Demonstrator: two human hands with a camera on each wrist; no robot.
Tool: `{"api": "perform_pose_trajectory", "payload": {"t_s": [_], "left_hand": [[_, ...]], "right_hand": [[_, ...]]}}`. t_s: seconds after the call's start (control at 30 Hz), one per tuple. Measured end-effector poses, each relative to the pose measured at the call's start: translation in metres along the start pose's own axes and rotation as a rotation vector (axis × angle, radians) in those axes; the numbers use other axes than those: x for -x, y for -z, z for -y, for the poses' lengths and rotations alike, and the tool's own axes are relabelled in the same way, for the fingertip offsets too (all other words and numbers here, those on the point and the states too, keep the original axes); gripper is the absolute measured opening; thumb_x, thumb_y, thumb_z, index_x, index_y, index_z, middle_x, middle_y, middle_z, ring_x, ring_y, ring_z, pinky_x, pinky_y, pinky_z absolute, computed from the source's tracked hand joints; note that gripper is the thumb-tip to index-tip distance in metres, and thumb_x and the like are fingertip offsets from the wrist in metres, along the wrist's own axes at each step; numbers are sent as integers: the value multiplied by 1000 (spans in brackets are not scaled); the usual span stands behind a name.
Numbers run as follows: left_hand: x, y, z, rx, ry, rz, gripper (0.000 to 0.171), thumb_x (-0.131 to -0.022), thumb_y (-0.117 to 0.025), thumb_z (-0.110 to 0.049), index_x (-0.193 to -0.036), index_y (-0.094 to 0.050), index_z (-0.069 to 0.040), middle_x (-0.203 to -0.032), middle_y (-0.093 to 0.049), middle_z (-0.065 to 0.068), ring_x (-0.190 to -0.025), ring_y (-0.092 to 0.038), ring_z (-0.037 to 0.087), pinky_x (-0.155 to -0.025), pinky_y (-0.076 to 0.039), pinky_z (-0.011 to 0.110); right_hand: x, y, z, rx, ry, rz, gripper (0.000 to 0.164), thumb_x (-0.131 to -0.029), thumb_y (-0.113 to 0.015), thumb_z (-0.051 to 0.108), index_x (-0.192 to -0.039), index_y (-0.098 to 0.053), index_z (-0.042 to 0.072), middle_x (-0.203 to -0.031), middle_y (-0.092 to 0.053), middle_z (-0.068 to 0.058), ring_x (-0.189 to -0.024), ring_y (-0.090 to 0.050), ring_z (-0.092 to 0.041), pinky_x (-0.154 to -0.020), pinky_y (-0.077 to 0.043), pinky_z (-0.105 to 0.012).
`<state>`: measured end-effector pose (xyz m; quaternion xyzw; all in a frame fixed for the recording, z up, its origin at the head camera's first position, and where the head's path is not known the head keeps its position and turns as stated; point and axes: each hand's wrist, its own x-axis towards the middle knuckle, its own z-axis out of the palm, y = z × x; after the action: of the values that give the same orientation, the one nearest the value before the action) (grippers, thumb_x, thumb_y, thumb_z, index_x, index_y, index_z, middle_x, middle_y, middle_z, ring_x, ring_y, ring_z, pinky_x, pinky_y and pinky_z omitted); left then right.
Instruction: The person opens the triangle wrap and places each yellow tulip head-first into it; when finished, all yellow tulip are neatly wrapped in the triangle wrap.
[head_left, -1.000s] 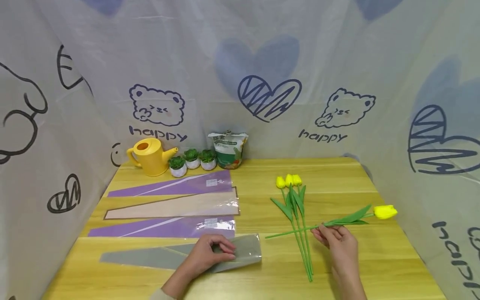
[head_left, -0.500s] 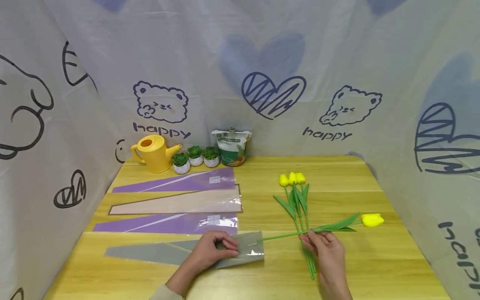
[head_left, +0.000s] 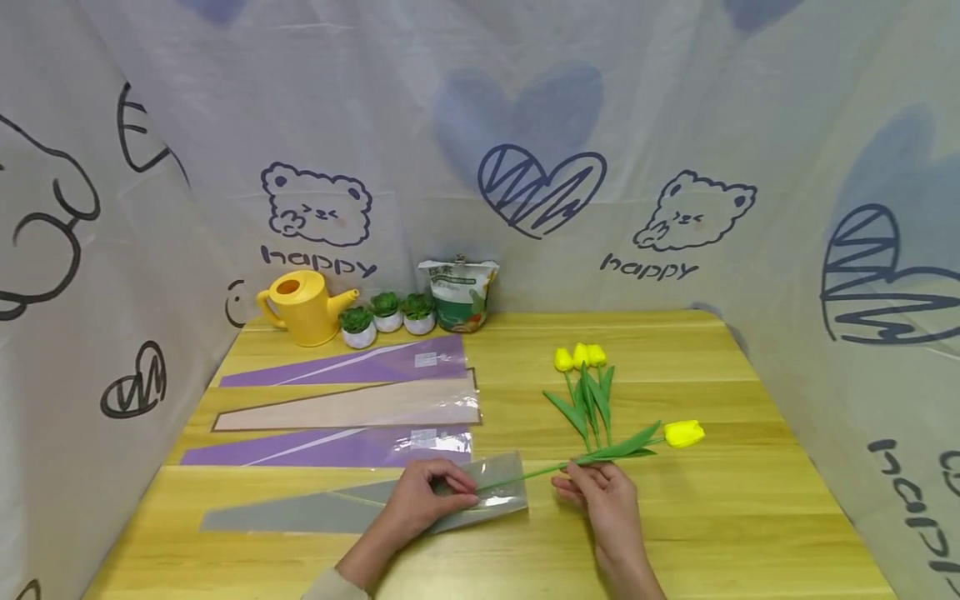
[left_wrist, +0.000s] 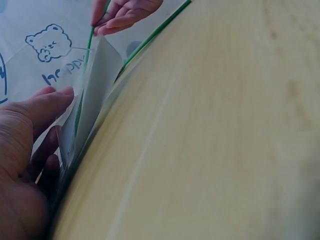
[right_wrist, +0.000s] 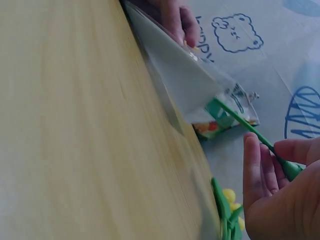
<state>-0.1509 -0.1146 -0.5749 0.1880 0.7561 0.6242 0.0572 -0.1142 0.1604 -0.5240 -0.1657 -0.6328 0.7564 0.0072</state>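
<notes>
My right hand pinches a yellow tulip by its green stem, just below the leaves, with the bloom pointing right. The stem's lower end lies inside the mouth of a grey flower sleeve, seen through its clear part. At that sleeve my left hand grips the upper layer between thumb and fingers. In the left wrist view the sleeve gapes apart around the stem. From the right wrist side, the stem runs from my fingertips into the raised sleeve mouth.
Three more yellow tulips lie on the wooden table behind my right hand. Two purple sleeves and a beige one lie beyond the grey sleeve. A yellow watering can, small potted succulents and a bag stand at the back.
My right hand has moved left with the tulip, and its stem end has slid from outside the grey sleeve into the mouth. The left hand stays at the sleeve, whose upper layer is lifted more.
</notes>
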Motion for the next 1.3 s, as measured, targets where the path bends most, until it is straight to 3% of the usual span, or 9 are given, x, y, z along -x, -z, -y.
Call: {"api": "perform_pose_trajectory", "payload": {"t_s": [0.2, 0.47, 1.3], "left_hand": [[-3, -4, 0, -9, -38, -23, 17, -78, -91, -14, -91, -80, -10, -85, -79, 8, -78, -72, 8, -83, -55, 23], [-9, -9, 3, 16, -64, 2, 17, -78, -91, -12, -90, -80, -10, -85, -78, 8, -79, -71, 7, -80, -57, 24], [-14, -18, -5, 11, -105, -31, 18, -77, -91, -11, -91, -80, -8, -85, -77, 10, -78, -70, 7, -77, -59, 29]], "right_hand": [[1, -11, -6, 12, -31, 32, 25, -99, -67, 6, -117, -59, -9, -97, -74, -11, -75, -74, -17, -68, -62, -29], [5, -18, -9, 51, -36, 32, 25, -97, -71, 9, -115, -62, -7, -95, -77, -9, -63, -68, -13, -55, -56, -24], [0, -34, -14, 93, -57, 68, 26, -98, -71, 13, -115, -62, -6, -92, -76, -6, -55, -59, -7, -47, -44, -18]]}}
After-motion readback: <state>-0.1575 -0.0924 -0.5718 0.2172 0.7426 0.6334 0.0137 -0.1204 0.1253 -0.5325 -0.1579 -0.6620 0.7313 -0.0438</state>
